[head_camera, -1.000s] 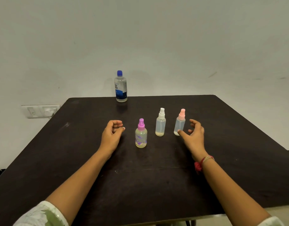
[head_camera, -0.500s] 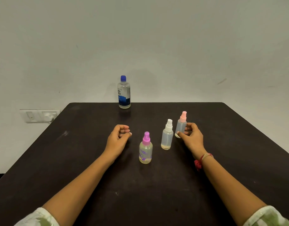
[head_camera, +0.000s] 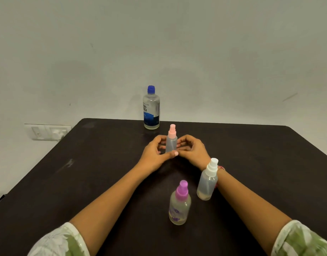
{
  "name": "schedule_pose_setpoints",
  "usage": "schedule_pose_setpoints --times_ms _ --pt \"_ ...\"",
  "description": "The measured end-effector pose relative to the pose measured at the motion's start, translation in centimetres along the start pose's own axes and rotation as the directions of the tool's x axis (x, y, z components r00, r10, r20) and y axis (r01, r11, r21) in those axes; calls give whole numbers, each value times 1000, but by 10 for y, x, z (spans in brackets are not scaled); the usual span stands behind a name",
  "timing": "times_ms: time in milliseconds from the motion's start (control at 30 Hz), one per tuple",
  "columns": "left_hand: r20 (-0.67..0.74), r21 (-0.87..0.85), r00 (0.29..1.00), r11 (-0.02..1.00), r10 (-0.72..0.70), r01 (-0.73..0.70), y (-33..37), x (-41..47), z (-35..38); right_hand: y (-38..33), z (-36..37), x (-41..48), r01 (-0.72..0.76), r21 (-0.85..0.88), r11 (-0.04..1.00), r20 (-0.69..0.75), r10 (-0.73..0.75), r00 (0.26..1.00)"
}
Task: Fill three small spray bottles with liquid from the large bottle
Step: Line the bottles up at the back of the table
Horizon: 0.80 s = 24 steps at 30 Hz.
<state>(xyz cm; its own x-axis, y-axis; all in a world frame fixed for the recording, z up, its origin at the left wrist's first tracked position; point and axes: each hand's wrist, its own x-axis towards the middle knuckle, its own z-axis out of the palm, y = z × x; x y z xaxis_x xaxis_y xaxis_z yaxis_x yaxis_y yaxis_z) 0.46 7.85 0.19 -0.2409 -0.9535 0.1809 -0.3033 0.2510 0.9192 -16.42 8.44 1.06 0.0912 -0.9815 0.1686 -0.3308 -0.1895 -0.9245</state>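
Head view: the pink bottle (head_camera: 171, 143) is being held upright at mid-table, near the large bottle (head_camera: 151, 108), probably so that pouring needs little reach. The left hand (head_camera: 155, 152) is pinching its base, thumb in front. The right hand (head_camera: 192, 150) is curling round the other side, likely steadying it for unscrewing the sprayer. The white bottle (head_camera: 208, 182) and purple bottle (head_camera: 179, 204) are standing capped nearer the person on the table (head_camera: 85, 182).

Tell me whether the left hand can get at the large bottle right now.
Probably yes: the large bottle stands just beyond the left hand, nothing between, but its fingers hold the pink-capped bottle.
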Motion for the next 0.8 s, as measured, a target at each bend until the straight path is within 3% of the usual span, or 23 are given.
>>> schedule_pose_setpoints --times_ms 133,300,533,800 --pt "-69 -75 998 997 -13 8 -4 16 -7 1 7 21 8 17 1000 46 -9 999" --pt "-118 -17 993 1000 -8 6 -12 29 -20 8 3 35 -31 147 989 157 8 988" --pt "-430 -54 894 992 -129 117 -30 43 -60 12 1 38 -110 346 932 125 70 990" --pt "-457 -12 882 992 -114 122 -39 74 -67 15 1 41 -130 374 918 95 102 990"
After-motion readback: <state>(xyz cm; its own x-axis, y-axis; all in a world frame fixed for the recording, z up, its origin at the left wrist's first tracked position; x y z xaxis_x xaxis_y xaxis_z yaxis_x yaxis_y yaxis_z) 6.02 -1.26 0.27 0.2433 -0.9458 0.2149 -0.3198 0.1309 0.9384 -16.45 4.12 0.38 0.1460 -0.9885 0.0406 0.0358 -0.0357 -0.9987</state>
